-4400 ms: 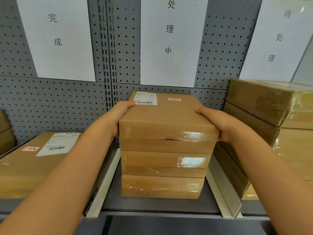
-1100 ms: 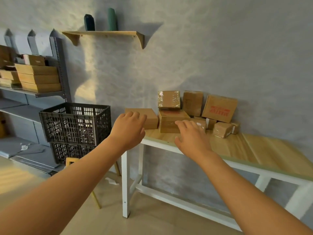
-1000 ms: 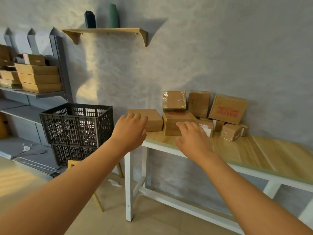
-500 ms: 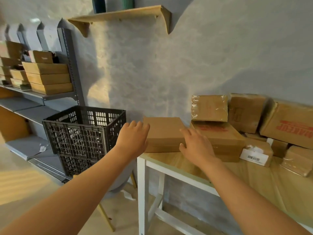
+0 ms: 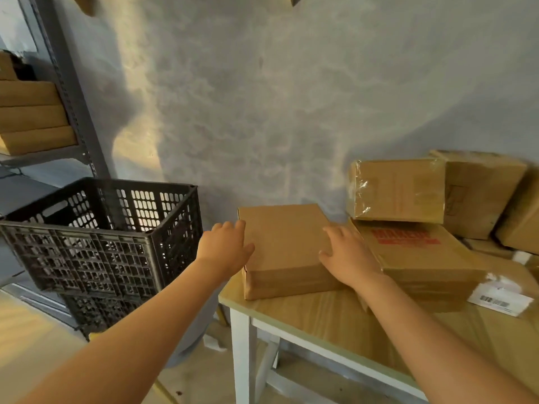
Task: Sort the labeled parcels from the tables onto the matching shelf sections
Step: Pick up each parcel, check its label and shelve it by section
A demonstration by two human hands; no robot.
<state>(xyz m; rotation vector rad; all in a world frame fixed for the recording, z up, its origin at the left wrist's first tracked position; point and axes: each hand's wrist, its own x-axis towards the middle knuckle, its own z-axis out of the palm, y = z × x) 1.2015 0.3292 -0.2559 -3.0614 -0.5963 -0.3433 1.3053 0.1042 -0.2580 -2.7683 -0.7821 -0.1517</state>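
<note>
- A flat brown box (image 5: 287,249) is seen at the near left corner of the wooden table (image 5: 335,319). It lies flat, and no label can be seen on its top.
- The left hand (image 5: 224,250) is placed at the left side of the flat brown box. Its fingers are spread and nearly straight. The thumb is at the box's edge, but nothing is gripped yet.
- The right hand (image 5: 348,256) is laid at the right side of the same box, between it and the box with red print (image 5: 414,255). Its fingers are spread too, and nothing is held.
- A moment ago both hands were held in the air, well short of the table. Now the box has been reached, with one hand on each side.
- A few seconds ago another box was being set on a pile at the shelf. So that one is counted as done, and a new parcel is being started.
- The next step is judged to be a squeeze from both sides and a lift.
- A wrapped box (image 5: 398,191) is stacked on the box with red print, and more boxes are leaned on the wall behind. Much sorting is still left.
- A black crate (image 5: 99,237) is seen left of the table, and the shelf (image 5: 43,154) with stacked boxes is farther left.
- The right section cannot be picked until the label is found.
</note>
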